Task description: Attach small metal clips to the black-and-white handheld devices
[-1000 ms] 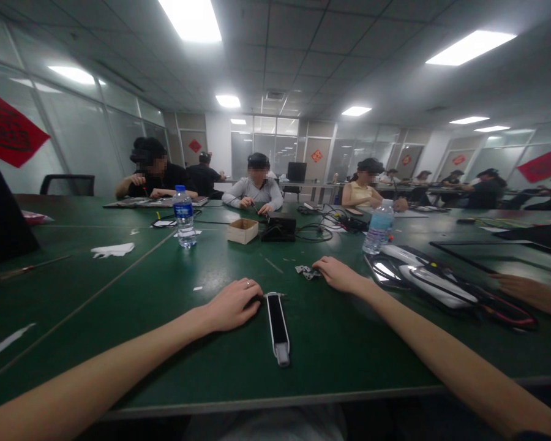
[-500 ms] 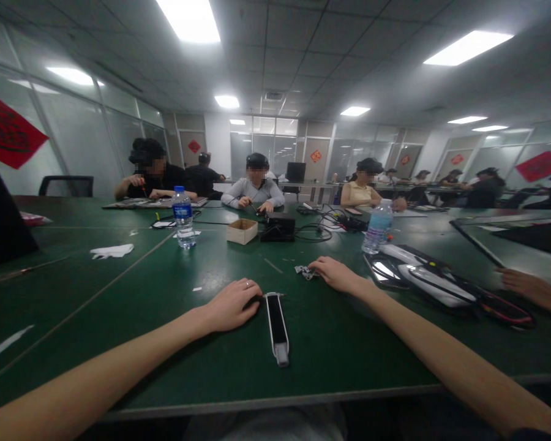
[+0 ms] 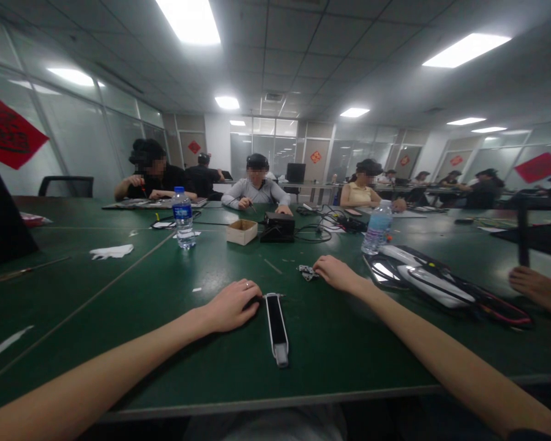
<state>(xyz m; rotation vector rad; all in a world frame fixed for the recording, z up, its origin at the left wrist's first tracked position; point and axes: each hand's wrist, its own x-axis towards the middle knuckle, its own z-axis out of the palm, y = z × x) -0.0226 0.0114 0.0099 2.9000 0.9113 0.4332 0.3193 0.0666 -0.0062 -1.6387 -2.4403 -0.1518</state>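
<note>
My left hand (image 3: pixel 233 304) rests on the green table, fingers loosely bent and thumb apart from them. Its fingertips are beside the upper end of a slim white-framed device (image 3: pixel 277 327) with a long black face and a grey block at its near end. A thin rod-like piece crosses that upper end; whether my fingers touch it I cannot tell. Farther right, my right hand (image 3: pixel 337 272) lies on the table with fingers loosely bent. Just left of its fingertips is a small grey part of irregular shape (image 3: pixel 307 273), with no grip on it visible.
A small cardboard box (image 3: pixel 242 233) and a black box (image 3: pixel 278 227) stand ahead. Water bottles (image 3: pixel 182 219) (image 3: pixel 377 228) flank them. At right lie white-and-black items with cables (image 3: pixel 434 285); a co-worker's hand (image 3: pixel 539 291) holds a dark bar. White scraps (image 3: pixel 112 252) lie left.
My right hand has shifted slightly right, and the small grey part lies a little farther right. My left hand has stayed put. At right, the co-worker's dark bar has swung upright.
</note>
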